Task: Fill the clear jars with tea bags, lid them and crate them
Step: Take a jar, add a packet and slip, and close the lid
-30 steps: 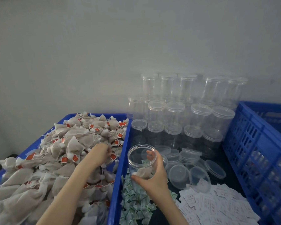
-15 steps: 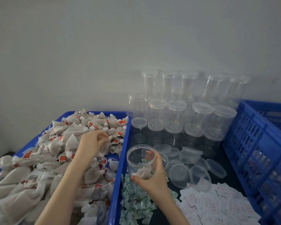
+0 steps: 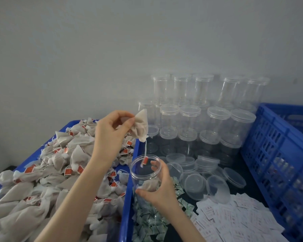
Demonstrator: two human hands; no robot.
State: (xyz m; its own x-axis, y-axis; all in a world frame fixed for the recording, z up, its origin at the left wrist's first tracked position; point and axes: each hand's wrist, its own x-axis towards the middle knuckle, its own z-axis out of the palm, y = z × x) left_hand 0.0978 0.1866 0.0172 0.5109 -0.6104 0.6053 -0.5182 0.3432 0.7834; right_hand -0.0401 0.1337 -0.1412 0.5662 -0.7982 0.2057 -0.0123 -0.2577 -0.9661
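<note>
While held: 1 tea bag (image 3: pixel 140 126), 1 jar (image 3: pixel 146 173).

A second ago the left hand (image 3: pixel 110 131) lies buried in the heap of tea bags (image 3: pixel 56 165) in the blue tray (image 3: pixel 128 189), fingers down among them; half a second ago it rises clear of the heap, curled around something; now it is lifted higher and further right, pinching one tea bag (image 3: pixel 140 126) between thumb and fingers above the open jar (image 3: pixel 145 173); the bag's string (image 3: pixel 145 148) hangs straight down, and its red tag (image 3: pixel 144 161) dangles just inside the jar's mouth, where before nothing hangs; the camera view also sits a little lower on the stacked jars.
</note>
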